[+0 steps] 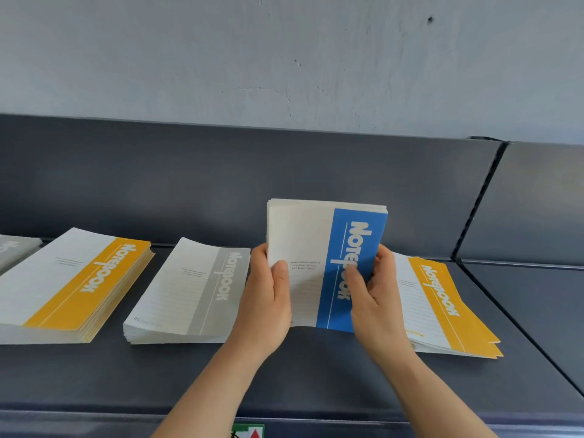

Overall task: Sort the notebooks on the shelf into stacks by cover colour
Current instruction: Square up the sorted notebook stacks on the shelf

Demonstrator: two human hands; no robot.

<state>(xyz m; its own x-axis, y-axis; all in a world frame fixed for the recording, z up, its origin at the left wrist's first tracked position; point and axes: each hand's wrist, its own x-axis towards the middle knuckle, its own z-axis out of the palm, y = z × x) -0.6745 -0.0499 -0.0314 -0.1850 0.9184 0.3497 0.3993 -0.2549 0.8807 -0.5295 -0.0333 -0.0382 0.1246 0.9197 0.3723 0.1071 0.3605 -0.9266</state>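
Head view: left hand [268, 298] fingers wrap the left edge of a blue notebook stack [328, 263], thumb flat on the white part of the top cover. Right hand [376, 295] clamps the opposite edge, thumb pressed on the blue band over the "Notebook" lettering, remaining fingers curled behind the stack. Both hands closed on it. Stack tilted up, far edge raised, near edge down at the shelf [284, 374] between the wrists; whether it touches the shelf, can't tell.

Just left of the left hand: grey notebook stack [189, 292], lying flat, its right edge partly hidden behind that hand. Further left, apart from the grey one: yellow notebook stack [69, 282], flat, neat. Beyond that, at the frame edge, a corner of another grey-covered pile [15, 248], mostly cut off.

Just right of the right hand: a second yellow pile [442, 305], fanned out, covers slid askew, its left part hidden behind the hand and the blue stack.

All on the dark grey shelf with an upright back panel [221, 178]; pale wall [284, 58] above.
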